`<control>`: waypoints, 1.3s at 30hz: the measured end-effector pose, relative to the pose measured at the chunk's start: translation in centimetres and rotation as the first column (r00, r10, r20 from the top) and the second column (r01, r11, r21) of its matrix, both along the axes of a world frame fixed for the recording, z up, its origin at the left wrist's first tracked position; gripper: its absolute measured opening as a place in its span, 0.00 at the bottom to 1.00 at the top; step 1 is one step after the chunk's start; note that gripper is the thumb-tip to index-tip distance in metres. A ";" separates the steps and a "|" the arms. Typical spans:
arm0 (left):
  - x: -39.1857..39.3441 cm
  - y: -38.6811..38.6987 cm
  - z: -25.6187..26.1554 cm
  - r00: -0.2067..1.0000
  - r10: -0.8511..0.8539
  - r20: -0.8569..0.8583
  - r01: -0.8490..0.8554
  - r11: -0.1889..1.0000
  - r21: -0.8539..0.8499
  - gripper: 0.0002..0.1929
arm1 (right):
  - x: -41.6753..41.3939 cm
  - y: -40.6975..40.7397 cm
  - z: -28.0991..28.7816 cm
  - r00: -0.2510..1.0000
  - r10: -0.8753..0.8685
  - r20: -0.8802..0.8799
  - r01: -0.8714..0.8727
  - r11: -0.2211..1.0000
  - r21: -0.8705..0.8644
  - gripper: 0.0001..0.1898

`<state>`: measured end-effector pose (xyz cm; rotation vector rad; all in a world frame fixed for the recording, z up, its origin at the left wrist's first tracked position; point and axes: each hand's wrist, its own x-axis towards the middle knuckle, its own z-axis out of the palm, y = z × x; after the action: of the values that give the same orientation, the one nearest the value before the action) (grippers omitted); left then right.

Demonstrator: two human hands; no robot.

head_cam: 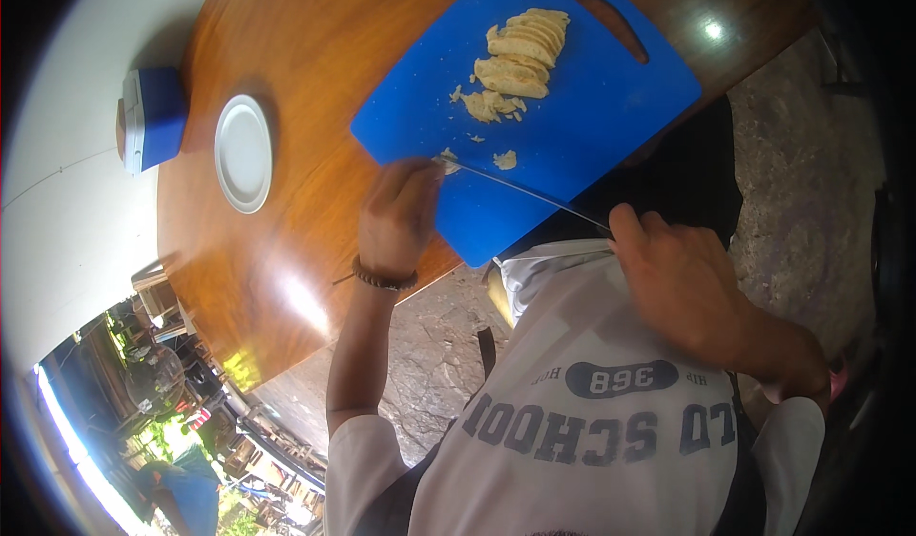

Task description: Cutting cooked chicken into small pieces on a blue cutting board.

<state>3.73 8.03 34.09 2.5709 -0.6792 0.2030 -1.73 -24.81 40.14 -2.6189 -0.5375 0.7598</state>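
Note:
My right hand [665, 271] is closed on the handle end of a knife [526, 191], whose thin blade reaches left over the near part of a blue plastic cutting board [601, 113]. At the blade's tip, my left hand [401, 210] has its fingers bent together beside a small pale scrap [449, 160]; whether they pinch the scrap or the blade is hidden. Farther up the board lies a row of pale, sliced food [526, 49], with crumbled bits [490, 105] just below it. Another small piece [505, 160] rests separately above the blade.
The board lies on a glossy wooden table [308, 128], its near corner past the edge. A white oval-looking plate [244, 155] sits to the left. Beyond it, by the white wall, stands a blue and white box [159, 117]. Stone-like floor [429, 343] shows below the table.

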 end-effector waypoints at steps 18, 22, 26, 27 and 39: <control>-0.5 -0.2 -0.2 0.999 0.052 -0.011 -0.052 0.998 -0.036 0.05 | 1.2 3.0 -4.3 0.990 -0.045 0.135 0.024 0.988 0.150 0.06; -0.5 -0.2 0.1 0.998 0.053 -0.024 -0.054 0.997 -0.058 0.06 | 0.3 2.1 -3.1 0.991 -0.086 0.100 0.067 0.981 0.181 0.09; -0.5 -0.4 0.2 0.997 0.079 -0.018 -0.080 0.996 -0.048 0.06 | 0.0 2.4 -2.6 0.997 -0.020 0.077 0.009 0.990 0.137 0.09; -0.5 -0.3 0.0 0.997 0.077 -0.017 -0.077 0.996 -0.034 0.05 | 0.0 2.3 -2.8 0.996 -0.011 0.092 -0.002 0.989 0.146 0.07; -0.7 -0.4 -0.2 0.996 0.087 -0.015 -0.088 0.995 -0.055 0.05 | 1.9 4.0 -4.4 0.988 0.007 0.152 -0.034 0.984 0.174 0.07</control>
<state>3.07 7.59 33.85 2.5485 -0.5492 0.2305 0.13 -20.77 35.76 -2.5209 -0.6447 0.4969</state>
